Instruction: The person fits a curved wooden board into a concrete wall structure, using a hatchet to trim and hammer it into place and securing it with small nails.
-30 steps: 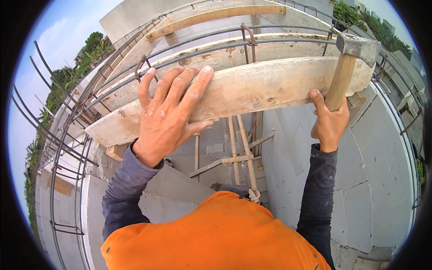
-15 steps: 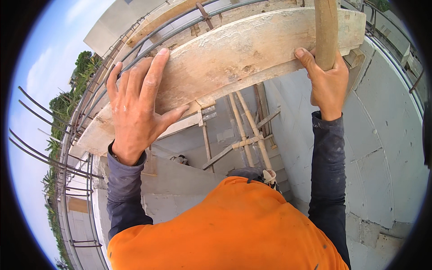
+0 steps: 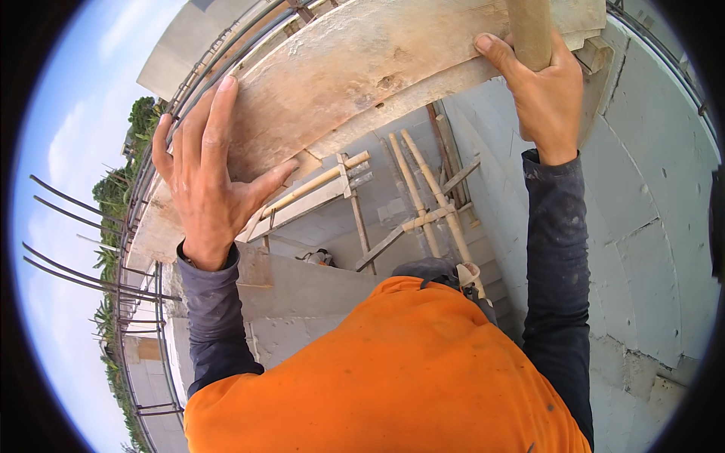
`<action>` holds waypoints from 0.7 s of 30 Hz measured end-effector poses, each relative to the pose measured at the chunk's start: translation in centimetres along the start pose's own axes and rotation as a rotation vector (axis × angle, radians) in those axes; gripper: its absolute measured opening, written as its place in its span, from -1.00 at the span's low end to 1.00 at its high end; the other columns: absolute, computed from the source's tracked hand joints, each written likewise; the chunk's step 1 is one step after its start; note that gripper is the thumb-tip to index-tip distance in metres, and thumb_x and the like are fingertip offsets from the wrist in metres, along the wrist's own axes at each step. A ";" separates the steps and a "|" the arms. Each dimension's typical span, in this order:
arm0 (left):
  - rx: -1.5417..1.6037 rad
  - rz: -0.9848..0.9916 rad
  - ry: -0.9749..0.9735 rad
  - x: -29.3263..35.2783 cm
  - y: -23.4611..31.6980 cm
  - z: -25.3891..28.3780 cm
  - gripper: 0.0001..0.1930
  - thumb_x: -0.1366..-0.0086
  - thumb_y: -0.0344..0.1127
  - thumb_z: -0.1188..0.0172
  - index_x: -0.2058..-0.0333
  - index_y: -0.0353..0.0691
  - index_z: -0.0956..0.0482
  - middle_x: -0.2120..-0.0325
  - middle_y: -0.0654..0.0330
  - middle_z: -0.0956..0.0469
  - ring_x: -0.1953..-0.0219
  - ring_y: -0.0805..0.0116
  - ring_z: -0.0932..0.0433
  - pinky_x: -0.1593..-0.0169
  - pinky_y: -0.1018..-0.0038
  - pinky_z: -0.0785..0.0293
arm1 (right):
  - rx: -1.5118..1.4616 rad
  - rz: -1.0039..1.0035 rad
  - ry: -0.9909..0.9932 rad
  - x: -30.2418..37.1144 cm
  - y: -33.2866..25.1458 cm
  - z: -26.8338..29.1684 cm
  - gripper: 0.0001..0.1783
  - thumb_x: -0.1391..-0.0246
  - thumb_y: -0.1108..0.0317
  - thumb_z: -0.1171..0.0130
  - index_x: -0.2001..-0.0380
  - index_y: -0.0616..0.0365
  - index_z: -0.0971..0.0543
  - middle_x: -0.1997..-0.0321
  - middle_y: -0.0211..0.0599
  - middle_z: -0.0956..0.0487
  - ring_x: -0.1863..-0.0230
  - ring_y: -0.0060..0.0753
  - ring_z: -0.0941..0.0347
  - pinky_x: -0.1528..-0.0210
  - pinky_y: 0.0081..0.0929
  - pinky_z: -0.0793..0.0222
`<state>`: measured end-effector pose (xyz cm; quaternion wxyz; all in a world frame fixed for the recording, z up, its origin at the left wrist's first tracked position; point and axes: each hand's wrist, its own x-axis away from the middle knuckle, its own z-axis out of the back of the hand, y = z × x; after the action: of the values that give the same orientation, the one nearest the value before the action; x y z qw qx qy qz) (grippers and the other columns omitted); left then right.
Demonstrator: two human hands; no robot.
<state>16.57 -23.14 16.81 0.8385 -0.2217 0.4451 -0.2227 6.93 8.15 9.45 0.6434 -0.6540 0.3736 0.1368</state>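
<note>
A long, weathered wooden board (image 3: pixel 362 75) smeared with pale cement runs across the upper part of the view. Against its left part rests my left hand (image 3: pixel 204 174), fingers spread, the thumb on the lower edge. Toward the board's right end, my right hand (image 3: pixel 547 98) is wrapped round a round wooden handle (image 3: pixel 530 34); its upper end lies out of view, so the tool's kind is hidden. The right thumb points left across the board's face.
Steel bars (image 3: pixel 245 34) run behind the board, and several bent rods (image 3: pixel 75 204) jut out at left. Below stand bamboo poles (image 3: pixel 445 200) tied with crosspieces. A grey block wall (image 3: pixel 642 219) rises at right. Down below is a drop to a lower level.
The board and both hands sit higher in view, and my left hand also further left. More of the bamboo poles below shows. The right hand keeps its grip on the handle.
</note>
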 end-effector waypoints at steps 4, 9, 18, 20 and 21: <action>-0.014 -0.050 0.134 -0.3 -0.3 0.3 0.09 0.13 0.14 -0.67 -0.39 0.00 -0.40 -0.21 0.14 -0.57 -0.27 0.10 -0.51 -0.46 -0.01 -0.21 | 0.021 0.073 0.072 -0.7 4.0 -0.3 -0.53 -0.11 0.06 -0.50 0.15 0.26 -0.66 0.39 -0.42 -0.62 0.38 -0.58 -0.49 0.29 -0.53 -0.44; 0.525 -0.152 0.351 -0.7 1.7 3.1 -0.36 -0.18 -0.05 -0.53 -0.23 0.01 -0.59 -0.17 0.19 -0.59 -0.30 0.09 -0.46 -0.39 0.05 -0.36 | 0.106 0.021 0.047 -0.9 4.6 0.2 -0.52 -0.01 0.02 -0.62 0.27 0.18 -0.67 0.51 -0.54 -0.56 0.50 -0.68 -0.41 0.39 -0.62 -0.38; 1.892 0.043 0.812 -4.9 18.3 4.8 -0.78 -0.31 -0.17 -0.44 0.18 -0.06 -0.63 0.31 0.27 -0.68 0.21 0.33 -0.59 0.12 0.39 -0.53 | 0.144 -0.019 0.053 -1.0 4.3 0.4 -0.52 -0.01 0.04 -0.60 0.23 0.18 -0.66 0.41 -0.44 -0.59 0.43 -0.60 -0.44 0.36 -0.58 -0.38; 1.895 0.176 1.124 -5.6 20.5 6.3 -0.84 -0.34 -0.19 -0.43 0.27 -0.07 -0.63 0.41 0.29 -0.70 0.33 0.38 -0.61 0.23 0.46 -0.56 | 0.150 -0.058 0.025 -1.0 3.8 0.4 -0.45 -0.04 0.07 -0.58 0.06 0.24 -0.67 0.24 -0.29 -0.71 0.23 -0.46 -0.60 0.15 -0.48 -0.52; 1.890 0.225 1.210 -5.8 21.2 6.8 -0.85 -0.35 -0.21 -0.42 0.31 -0.08 -0.64 0.47 0.30 -0.71 0.39 0.41 -0.63 0.29 0.50 -0.58 | 0.153 -0.077 0.017 -0.9 3.8 0.5 -0.42 -0.05 0.07 -0.57 0.00 0.26 -0.68 0.19 -0.24 -0.74 0.17 -0.42 -0.65 0.08 -0.45 -0.56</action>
<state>23.12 -1.63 11.84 0.3316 0.6878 0.4488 -0.4643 3.94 9.30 7.17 0.6928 -0.6181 0.3633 0.0775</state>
